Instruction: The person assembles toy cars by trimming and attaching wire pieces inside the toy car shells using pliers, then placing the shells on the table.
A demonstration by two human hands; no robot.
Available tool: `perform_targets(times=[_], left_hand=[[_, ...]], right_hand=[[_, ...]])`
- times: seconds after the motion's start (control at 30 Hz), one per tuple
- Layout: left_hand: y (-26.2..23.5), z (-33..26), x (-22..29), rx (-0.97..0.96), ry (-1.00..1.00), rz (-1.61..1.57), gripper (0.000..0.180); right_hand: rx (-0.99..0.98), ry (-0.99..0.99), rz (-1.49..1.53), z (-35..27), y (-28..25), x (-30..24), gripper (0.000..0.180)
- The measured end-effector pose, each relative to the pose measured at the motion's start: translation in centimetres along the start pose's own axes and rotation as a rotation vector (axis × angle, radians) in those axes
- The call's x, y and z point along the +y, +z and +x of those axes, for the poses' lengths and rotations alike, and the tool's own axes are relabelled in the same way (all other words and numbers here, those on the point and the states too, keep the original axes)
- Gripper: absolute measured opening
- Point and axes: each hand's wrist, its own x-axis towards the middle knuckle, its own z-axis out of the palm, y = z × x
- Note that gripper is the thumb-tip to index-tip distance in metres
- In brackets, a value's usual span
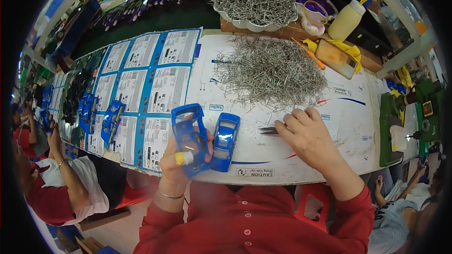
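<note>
My left hand (180, 160), with yellow-and-white tape round a finger, grips a blue toy car body shell (189, 131) that has open window gaps. Right beside it a second blue toy car body (226, 136) rests on the white table sheet. My right hand (303, 134) is closed on a dark pointed tool (269, 130) whose handle is hidden in the palm; tweezers or fine pliers, I cannot tell which. A thin metal wire piece (256, 130) lies by the tool's tip. Beyond both hands spreads a large heap of thin bent metal wires (273, 73).
A white scalloped bowl (254, 26) of wires stands behind the heap. At back right are a phone (335, 59), an orange-handled tool (320, 65) and a squeeze bottle (347, 20). A green machine (391, 129) borders the right; printed card sheets (153, 89) and co-workers (70, 183) are left.
</note>
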Motion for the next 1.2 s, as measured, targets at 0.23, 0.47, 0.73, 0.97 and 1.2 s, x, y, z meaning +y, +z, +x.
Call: perform_targets(times=[0.23,0.47,0.73,0.97,1.2], left_hand=[[-0.4,-0.4,0.0,0.061,-0.084,-0.056,0.089],[-0.4,-0.5,-0.1,-0.003,0.000,-0.034,0.062],[-0.5,-0.5,0.0,0.096,-0.115,-0.047,0.085],[0.2,-0.5,0.1,0.017,-0.052,-0.038,0.096],[3.0,-0.7,-0.5,-0.025,-0.082,0.168,0.096]], right_hand=[[-0.200,-0.280,-0.180,3.1,-1.1,1.7,0.026],[-0.217,-0.430,-0.273,5.0,-1.5,1.9,0.019],[-0.214,-0.481,-0.248,5.6,-1.2,2.3,0.016],[-0.261,-0.206,-0.091,3.2,0.1,1.6,0.018],[-0.029,0.297,0.514,-1.3,0.4,-2.2,0.018]])
